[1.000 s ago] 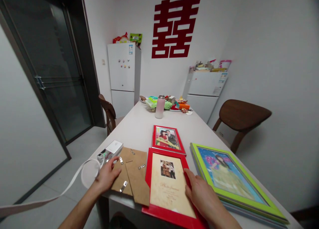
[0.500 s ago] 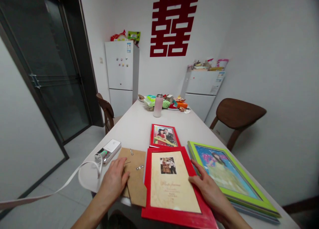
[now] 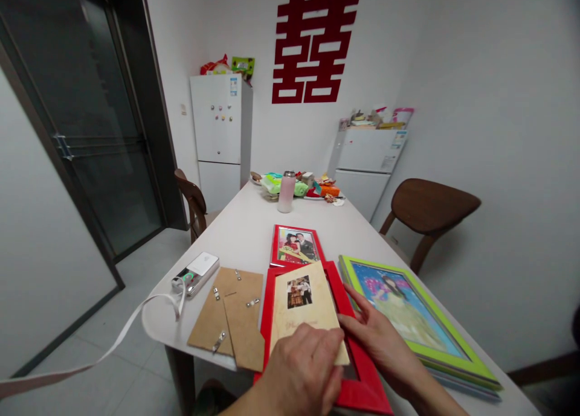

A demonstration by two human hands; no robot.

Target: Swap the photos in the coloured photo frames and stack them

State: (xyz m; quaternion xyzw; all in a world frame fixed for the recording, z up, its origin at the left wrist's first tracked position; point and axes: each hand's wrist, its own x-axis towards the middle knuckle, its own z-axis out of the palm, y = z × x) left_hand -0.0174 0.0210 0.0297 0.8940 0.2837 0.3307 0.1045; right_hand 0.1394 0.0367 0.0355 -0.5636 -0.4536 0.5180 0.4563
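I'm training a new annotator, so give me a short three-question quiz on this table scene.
1. True or false: the left hand lies on the green frame.
2. What sits in the big red frame? A mirror; B cream sheet; C coin.
3. Fill in: the green frame lies to the red frame's ___.
Key: 1 false, it is on the cream sheet; 2 B; 3 right.

head-worn view, looking forward and down, table (image 3: 254, 235) close
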